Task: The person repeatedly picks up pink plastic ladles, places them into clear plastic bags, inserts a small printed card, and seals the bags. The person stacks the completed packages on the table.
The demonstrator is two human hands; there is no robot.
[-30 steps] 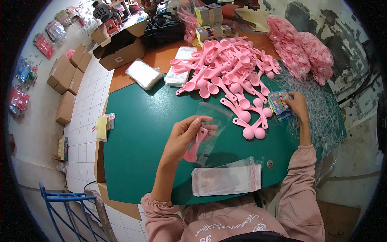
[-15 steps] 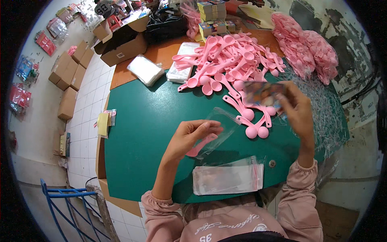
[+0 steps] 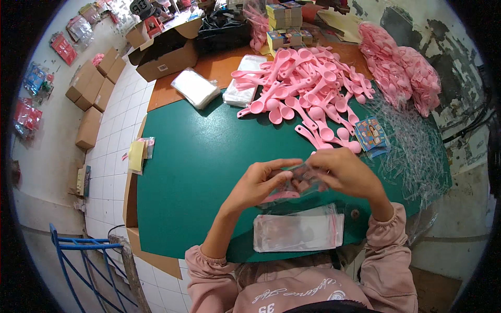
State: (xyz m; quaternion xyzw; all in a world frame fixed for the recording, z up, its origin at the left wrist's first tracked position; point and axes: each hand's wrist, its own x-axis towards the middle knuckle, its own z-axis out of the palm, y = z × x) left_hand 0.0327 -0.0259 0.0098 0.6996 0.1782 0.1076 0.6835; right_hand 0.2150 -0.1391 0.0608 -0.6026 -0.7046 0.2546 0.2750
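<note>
My left hand [image 3: 257,183] pinches a clear plastic bag with a pink measuring spoon [image 3: 281,196] lying in it. At the bag's other end my right hand [image 3: 348,173] has its fingers closed on a small printed card [image 3: 302,181]. The card overlaps the bag between my hands; whether it is inside cannot be made out. Just below lies a stack of clear plastic bags [image 3: 295,232]. Beyond my hands spreads a heap of pink measuring spoons [image 3: 308,88]. A few blue printed cards [image 3: 371,134] lie right of the heap.
The green tabletop [image 3: 188,161] bears two white packs [image 3: 195,88] at the back. Bundled cards [image 3: 284,39], an open cardboard box [image 3: 167,60] and bagged pink spoons [image 3: 386,65] stand farther off. Crumpled clear plastic [image 3: 412,161] covers the right side. A blue metal frame [image 3: 86,248] is at lower left.
My right hand has come down and left with the card, from beside the spoon heap to the bag. My left hand has shifted slightly right. Blue cards at the right are now uncovered.
</note>
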